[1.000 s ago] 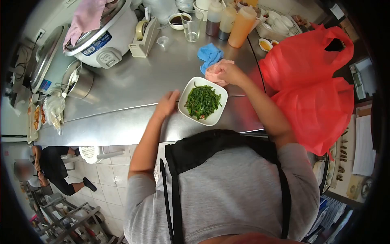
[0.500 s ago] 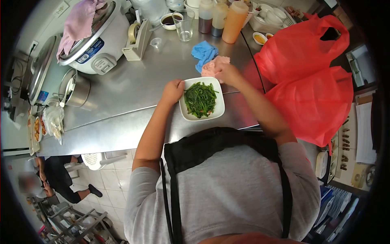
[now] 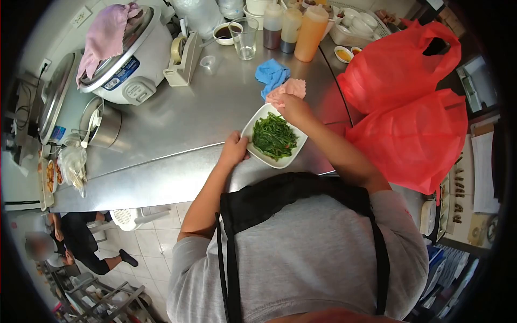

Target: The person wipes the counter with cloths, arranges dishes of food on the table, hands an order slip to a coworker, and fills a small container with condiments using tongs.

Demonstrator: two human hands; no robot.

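Head view: bowl [image 3: 262, 155], white and squarish, on or just above the tabletop [image 3: 161, 129]; clearance cannot be judged. It is turned with one corner toward the left grip [image 3: 240, 144]. Greens [image 3: 273, 137] heaped in its middle, inner wall visible around them.

Left grip: closed on the bowl's left corner, at the rim; some fingers hidden by hand and bowl. The bowl extends to the right of this grip.

Right grip [image 3: 281, 104]: pressed together, pinching the pink cloth [image 3: 292, 88] at the bowl's far rim. Bunched cloth lies between fingers and rim; the rest spreads out beyond the hand, away from the body. Fingertips partly covered. The greens lie nearer the body than this grip.

Surroundings: blue cloth [image 3: 272, 74] crumpled just beyond the pink cloth. Farther off, glass [image 3: 245, 46] upright beside the sauce dish [image 3: 223, 33]; orange bottle [image 3: 311, 37] upright to the glass's right. Red bags [image 3: 406, 129] to the right of the right arm. Tape dispenser [image 3: 184, 64] at far left, near the cooker [image 3: 137, 67].
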